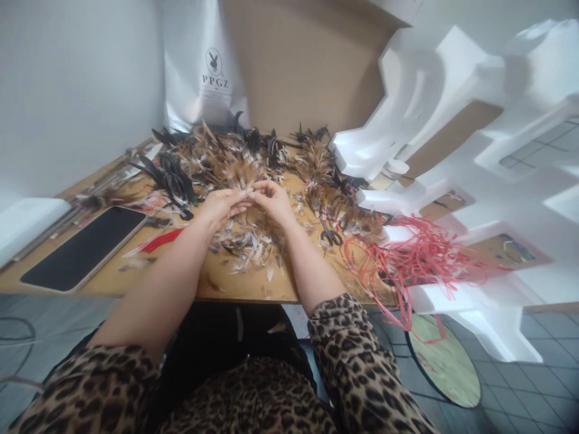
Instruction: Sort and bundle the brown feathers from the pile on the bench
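Note:
Both my hands meet over the middle of the wooden table (280, 289). My left hand (222, 208) is closed in a pinch at the base of a fanned bunch of brown feathers (240, 172). Close against it, my right hand (272, 202) pinches at the same base with thumb and fingertips. The feather tips point away from me. Exactly what lies between the fingertips is partly hidden. Below my hands, loose pale feathers (246, 244) lie scattered. Behind them spreads a heap of brown and black feathers (199, 150).
A phone (85, 247) lies at the left. Black scissors (332, 234) rest right of my hands, near more feather bunches (346, 211). Tangled red string (420, 253) hangs over the right edge, among white foam pieces (407, 199). A silver bag (203, 66) stands behind.

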